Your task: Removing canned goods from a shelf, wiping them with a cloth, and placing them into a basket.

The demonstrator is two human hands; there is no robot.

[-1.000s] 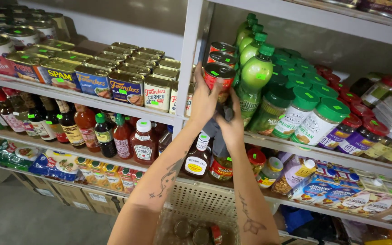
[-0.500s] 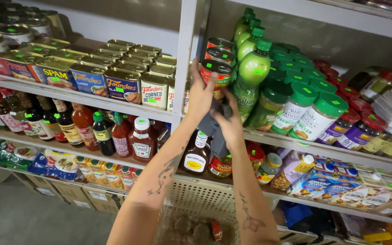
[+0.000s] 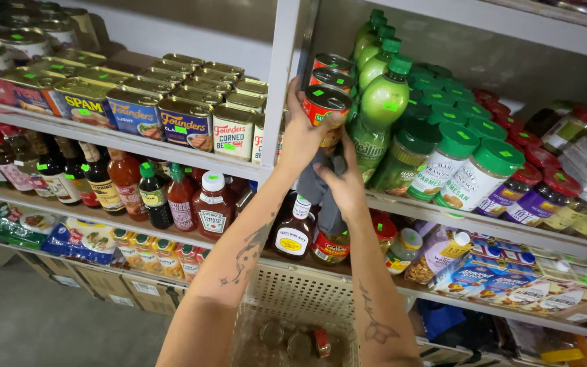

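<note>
Fingers of the left hand wrap a red can at the shelf edge; the right hand clutches a grey cloth. Below, a beige basket holds small jars.

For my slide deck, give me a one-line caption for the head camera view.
Left hand grips a red can at a shelf front; right hand holds a grey cloth beneath it.
</note>
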